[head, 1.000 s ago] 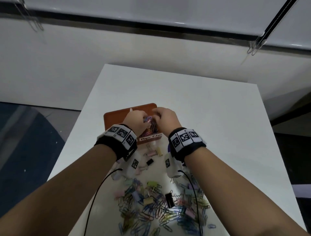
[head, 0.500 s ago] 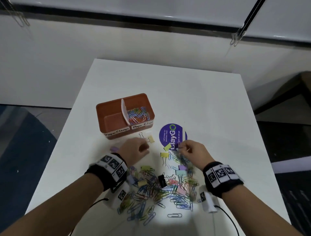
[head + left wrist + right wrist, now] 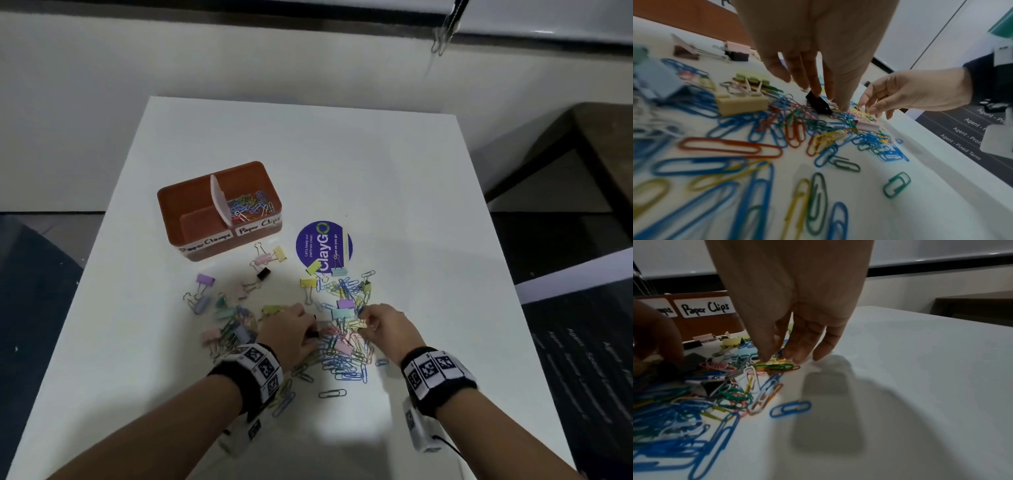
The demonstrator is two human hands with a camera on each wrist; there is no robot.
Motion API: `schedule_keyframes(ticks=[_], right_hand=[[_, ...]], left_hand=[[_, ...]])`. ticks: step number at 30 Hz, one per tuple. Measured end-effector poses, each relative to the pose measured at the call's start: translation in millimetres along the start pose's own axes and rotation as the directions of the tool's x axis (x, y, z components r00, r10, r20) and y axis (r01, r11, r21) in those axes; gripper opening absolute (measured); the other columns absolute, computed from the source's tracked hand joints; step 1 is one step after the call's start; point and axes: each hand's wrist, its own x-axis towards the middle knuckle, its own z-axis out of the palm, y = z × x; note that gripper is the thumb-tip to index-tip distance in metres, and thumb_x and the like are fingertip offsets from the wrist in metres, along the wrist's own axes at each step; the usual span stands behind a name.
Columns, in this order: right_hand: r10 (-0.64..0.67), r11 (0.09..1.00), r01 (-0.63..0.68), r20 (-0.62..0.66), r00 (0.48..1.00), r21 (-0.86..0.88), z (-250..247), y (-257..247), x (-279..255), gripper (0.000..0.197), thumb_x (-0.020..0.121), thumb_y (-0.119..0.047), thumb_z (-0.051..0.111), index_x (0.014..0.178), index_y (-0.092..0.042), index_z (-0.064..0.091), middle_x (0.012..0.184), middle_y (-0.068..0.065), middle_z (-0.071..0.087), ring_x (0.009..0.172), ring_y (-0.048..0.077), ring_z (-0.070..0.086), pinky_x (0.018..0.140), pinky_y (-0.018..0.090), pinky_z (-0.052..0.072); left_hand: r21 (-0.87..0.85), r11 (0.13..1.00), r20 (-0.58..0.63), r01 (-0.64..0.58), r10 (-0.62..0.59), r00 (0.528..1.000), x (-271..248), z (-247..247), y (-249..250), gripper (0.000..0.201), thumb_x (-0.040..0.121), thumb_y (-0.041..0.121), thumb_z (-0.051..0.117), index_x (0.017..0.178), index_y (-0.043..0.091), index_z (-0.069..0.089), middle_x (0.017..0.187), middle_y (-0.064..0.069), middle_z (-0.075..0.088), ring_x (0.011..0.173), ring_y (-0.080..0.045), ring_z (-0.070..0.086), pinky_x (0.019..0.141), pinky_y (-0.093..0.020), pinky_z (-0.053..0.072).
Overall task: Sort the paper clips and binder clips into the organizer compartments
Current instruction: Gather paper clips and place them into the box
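Bare forearms; black wristbands (image 3: 251, 371) with white square-code tags; white camera pods (image 3: 420, 430) beneath, thin black cables.

organizer (image 3: 191, 219): 1 | compartments: 2 | hands: 2 | sticker (image 3: 308, 240): 1

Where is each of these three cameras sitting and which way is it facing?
Head: above the white table, facing forward and down at the organizer and clip pile; both forearms and hands show.
Left wrist: low over the pile, facing along the left hand, whose fingertips touch a black binder clip.
Right wrist: low, facing along the right hand toward the Paper Clips label.
Shared: both wrist views show the other hand too.
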Motion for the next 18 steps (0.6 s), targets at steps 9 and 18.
schedule_keyframes(ticks=[9,18], right_hand=[[-0.024,0.998,0.026,0.037,0.999,-0.053,2,1,7,0.043,0.076,-0.021,0.075,0.115,-0.024,0.058,0.106,-0.001,0.047,0.091,0.021,0.054,0.083,0.031,0.049],[0.023,0.999,-0.023,-0.011,1.000,0.032,8,1,12,0.003,0.082,-0.012,0.067,0.080,-0.012,0.064,0.091,0.001,0.048,0.074,0.015,0.053,0.071,0.025,0.042]], left_hand=[[0.162,0.987,0.065,-0.012,0.002,0.998,14,19,17,0.050,0.081,0.049,0.059,0.126,0.029,0.049,0.124,0.003,0.051,0.116,-0.021,0.049,0.095,-0.036,0.041],[0.134,0.989,0.024,0.055,-0.058,0.998,21,18,10,0.024,0.082,0.028,0.060,0.102,0.015,0.059,0.114,-0.001,0.048,0.086,-0.025,0.058,0.076,-0.036,0.053]])
